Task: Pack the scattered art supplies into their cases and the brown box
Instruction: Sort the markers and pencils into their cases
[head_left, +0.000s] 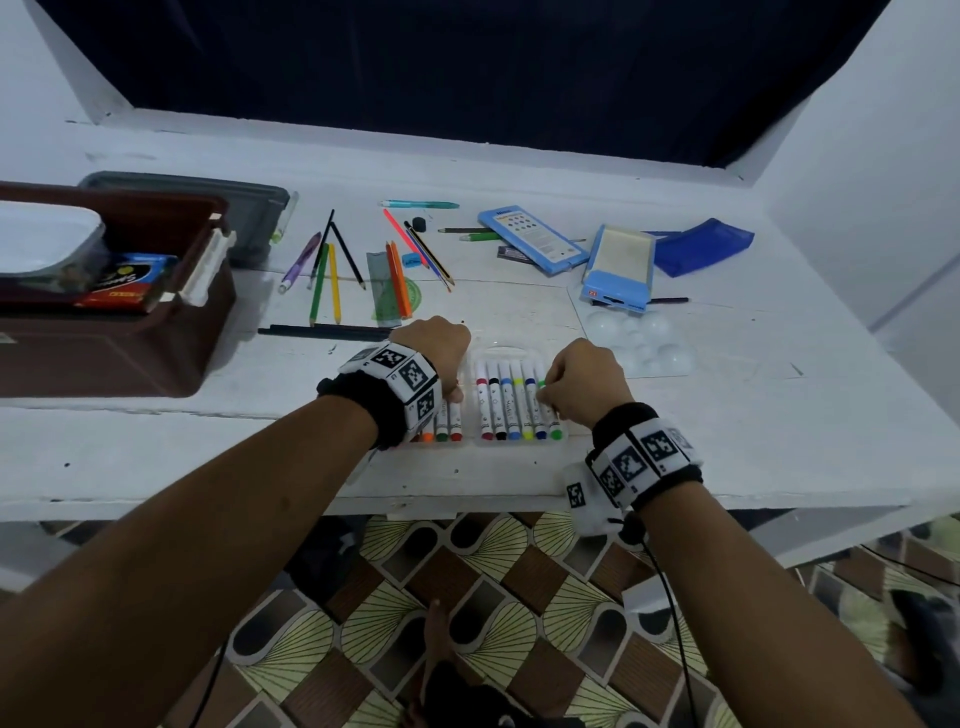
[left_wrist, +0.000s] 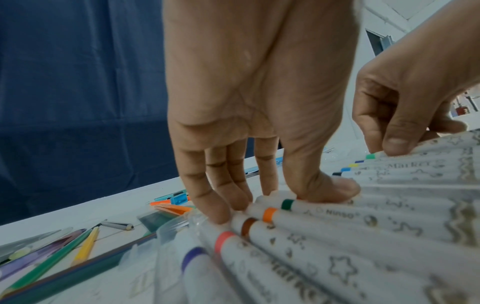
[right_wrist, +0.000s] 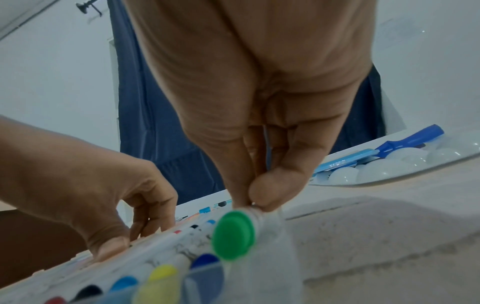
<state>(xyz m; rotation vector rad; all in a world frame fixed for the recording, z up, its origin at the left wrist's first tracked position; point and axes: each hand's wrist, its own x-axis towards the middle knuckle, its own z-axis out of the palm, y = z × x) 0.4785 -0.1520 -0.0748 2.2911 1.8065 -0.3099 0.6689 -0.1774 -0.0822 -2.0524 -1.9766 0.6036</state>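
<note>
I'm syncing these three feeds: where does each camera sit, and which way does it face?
Head: worn on the head, facing forward and down at the table; both forearms and hands show.
Left wrist: looks along the left hand pressing markers.
Right wrist: looks along the right hand pinching the green marker.
All three share the marker case.

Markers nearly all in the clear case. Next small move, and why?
Probably press the green marker down into its slot: the right hand pinches it at the row's right end, seemingly raised in the right wrist view, while the left hand steadies the other markers.
</note>
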